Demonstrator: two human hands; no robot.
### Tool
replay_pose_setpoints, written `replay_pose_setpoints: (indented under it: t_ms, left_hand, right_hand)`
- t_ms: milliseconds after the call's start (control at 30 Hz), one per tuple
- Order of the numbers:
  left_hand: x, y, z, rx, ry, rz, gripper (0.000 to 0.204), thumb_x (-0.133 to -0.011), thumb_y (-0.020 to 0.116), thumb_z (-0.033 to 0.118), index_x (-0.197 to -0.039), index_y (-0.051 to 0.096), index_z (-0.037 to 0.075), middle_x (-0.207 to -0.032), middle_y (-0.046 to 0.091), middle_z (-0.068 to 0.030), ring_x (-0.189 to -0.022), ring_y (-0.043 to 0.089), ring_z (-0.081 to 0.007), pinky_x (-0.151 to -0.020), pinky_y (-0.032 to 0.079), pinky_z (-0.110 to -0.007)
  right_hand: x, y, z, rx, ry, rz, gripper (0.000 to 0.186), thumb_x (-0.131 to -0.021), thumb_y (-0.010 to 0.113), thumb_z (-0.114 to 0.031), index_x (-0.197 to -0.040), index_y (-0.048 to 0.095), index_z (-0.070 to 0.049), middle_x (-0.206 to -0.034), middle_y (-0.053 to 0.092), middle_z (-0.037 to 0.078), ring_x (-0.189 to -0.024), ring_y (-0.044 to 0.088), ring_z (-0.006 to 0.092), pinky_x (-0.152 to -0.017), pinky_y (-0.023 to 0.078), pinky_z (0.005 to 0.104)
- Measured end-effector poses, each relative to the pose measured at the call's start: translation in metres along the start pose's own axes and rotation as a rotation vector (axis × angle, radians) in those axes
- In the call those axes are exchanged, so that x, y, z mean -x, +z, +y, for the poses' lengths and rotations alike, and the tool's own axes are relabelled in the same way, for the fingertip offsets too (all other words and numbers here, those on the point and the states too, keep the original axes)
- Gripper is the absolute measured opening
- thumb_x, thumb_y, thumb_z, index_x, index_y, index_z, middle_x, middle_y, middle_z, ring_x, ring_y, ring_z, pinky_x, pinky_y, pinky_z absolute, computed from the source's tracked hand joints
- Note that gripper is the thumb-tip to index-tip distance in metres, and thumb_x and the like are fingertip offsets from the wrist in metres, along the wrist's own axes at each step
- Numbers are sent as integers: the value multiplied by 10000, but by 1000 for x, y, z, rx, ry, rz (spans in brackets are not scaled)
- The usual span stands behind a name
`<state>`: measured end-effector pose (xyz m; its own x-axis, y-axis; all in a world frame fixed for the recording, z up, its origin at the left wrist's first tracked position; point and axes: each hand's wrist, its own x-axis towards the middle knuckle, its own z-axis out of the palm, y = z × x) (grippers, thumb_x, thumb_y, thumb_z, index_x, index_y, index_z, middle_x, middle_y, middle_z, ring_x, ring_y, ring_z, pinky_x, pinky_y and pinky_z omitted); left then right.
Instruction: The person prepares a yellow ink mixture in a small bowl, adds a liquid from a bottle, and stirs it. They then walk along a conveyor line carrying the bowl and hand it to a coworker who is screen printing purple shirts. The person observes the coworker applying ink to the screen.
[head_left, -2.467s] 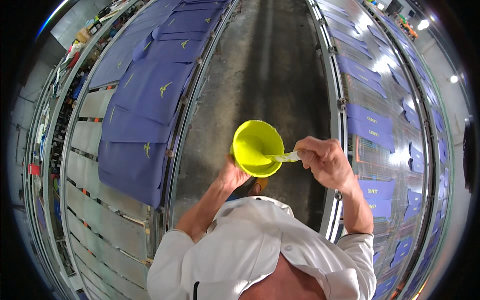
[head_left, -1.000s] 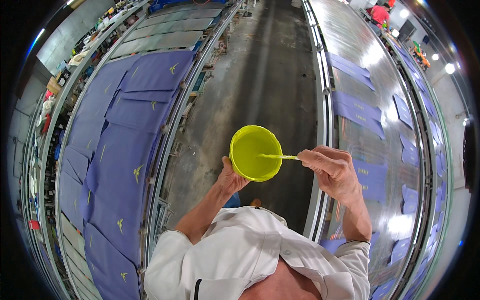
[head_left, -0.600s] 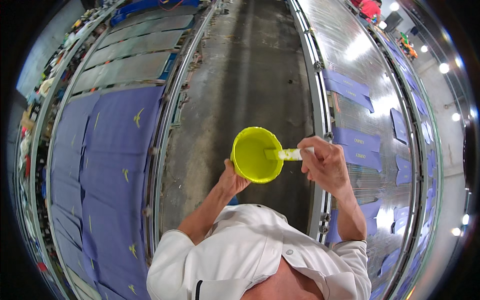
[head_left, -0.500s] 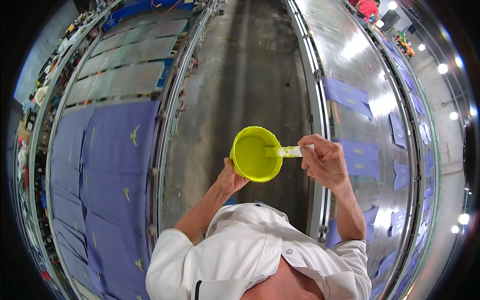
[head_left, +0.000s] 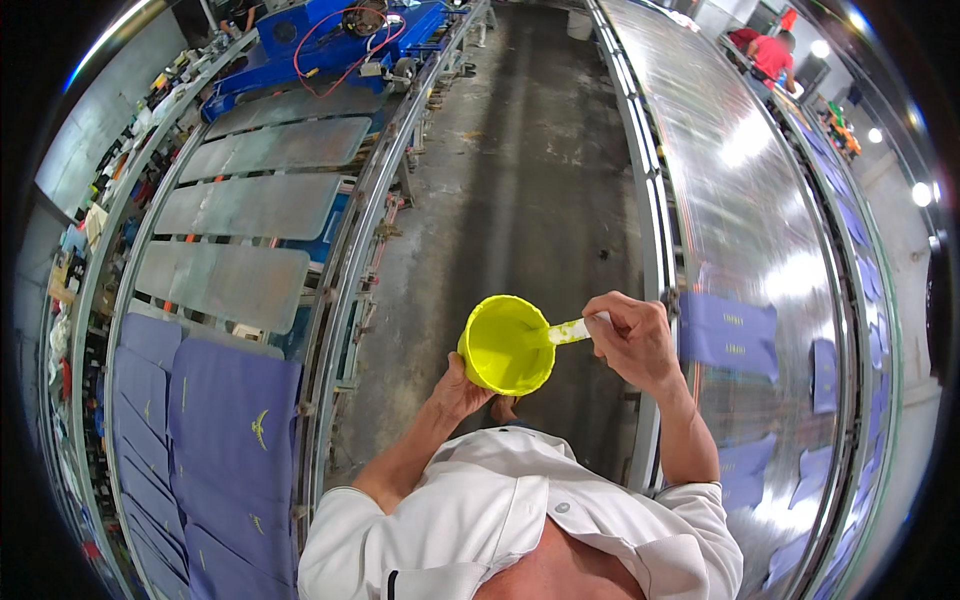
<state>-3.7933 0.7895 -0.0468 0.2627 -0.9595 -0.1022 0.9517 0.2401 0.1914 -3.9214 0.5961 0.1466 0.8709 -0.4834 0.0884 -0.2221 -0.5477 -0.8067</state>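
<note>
In front of my chest, over the aisle, is a round tub coated in bright yellow-green. My left hand grips its left side, the fingers partly hidden beneath it. Thick yellow-green ink lies inside, and the tub's mouth tilts toward me. Between the fingers of my right hand is a flat white spatula smeared with ink. Its far end reaches over the right rim into the ink, where the tip is hidden.
Purple fabric pieces with small yellow prints cover the left table, near bare metal plates. Beyond them stands a blue machine. More purple pieces lie on the shiny right table. A person in red works at the far right.
The surroundings have slid down the picture, bringing the blue machine into fuller view. The tub sits slightly lower, and the spatula handle now slants upward to the right. Both grips stay the same.
</note>
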Motion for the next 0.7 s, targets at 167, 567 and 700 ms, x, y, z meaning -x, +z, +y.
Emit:
replay_pose_setpoints:
  t_ms: [167, 567, 700]
  left_hand:
    - [-107, 20, 38, -3, 87, -47, 857, -685, 773, 523, -1349, 484, 63, -1346, 541, -127, -1206, 571, -258, -966, 535, -412]
    - [-353, -13, 164, 152, 65, -77, 1035, -616, 824, 570, -1432, 369, 125, -1424, 442, -171, -1245, 510, -389, -956, 512, -539]
    - [-445, 14, 237, 142, 71, -82, 980, -633, 818, 537, -1403, 402, 95, -1376, 500, -147, -1218, 545, -329, -948, 531, -475]
  right_hand:
    - [-122, -44, 36, -114, 29, -60, 76, -825, 599, -40, -831, 653, 13, -526, 535, 38, -455, 448, 64, -439, 351, 262]
    - [-356, -102, 200, -635, 158, 274, 495, -1004, 480, -413, -1243, 526, 18, -816, 657, 98, -660, 643, 153, -572, 545, 269]
    - [-392, -76, 308, -676, 533, 459, 559, -973, 499, -500, -1211, 556, 2, -847, 663, 80, -728, 653, 159, -616, 547, 287]
